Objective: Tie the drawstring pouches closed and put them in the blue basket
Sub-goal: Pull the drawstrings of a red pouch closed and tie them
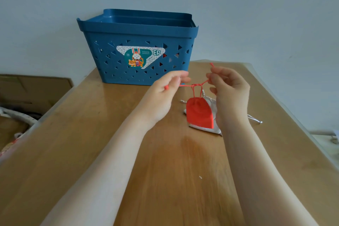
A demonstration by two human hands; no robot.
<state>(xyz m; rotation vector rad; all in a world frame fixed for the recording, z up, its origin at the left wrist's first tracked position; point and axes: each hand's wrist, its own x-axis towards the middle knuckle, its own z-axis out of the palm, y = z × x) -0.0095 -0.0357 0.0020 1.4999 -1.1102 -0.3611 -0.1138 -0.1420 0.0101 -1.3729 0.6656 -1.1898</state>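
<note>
Wooden table (77, 152), left edge runs diagonally from near the blue basket (139, 64) down to the lower left; right edge slants from the far right corner down to the lower right. Broad bare wood in the near half of the table, between and in front of the two forearms. Off the left edge: cardboard box (34, 88) and some cloth clutter lower down, blurred. Pale wall (256, 14) behind the far edge.

Blue basket stands upright at the far edge, left of centre, triangle cutouts in its walls, sticker (141, 57) on the front face. Something red shows through the holes at the right of the sticker; cannot tell what.

Left hand (165, 91) just in front of the basket's near wall, raised off the table, thumb and fingers pinching one end of the red drawstring (199, 84); a red cord tip pokes out below the fingers. The cord runs taut to the right, crossing at a knot above the pouch.

Red pouch (199, 113) hangs from the cord between the hands, mouth gathered, over the right half of the table. White pouch (205, 128) lies flat on the table under and behind it, its white cord (255, 118) trailing toward the right edge.

Right hand (229, 93) just right of the red pouch, fingers curled, pinching the other drawstring end; cord tip sticks up above the fingers.
</note>
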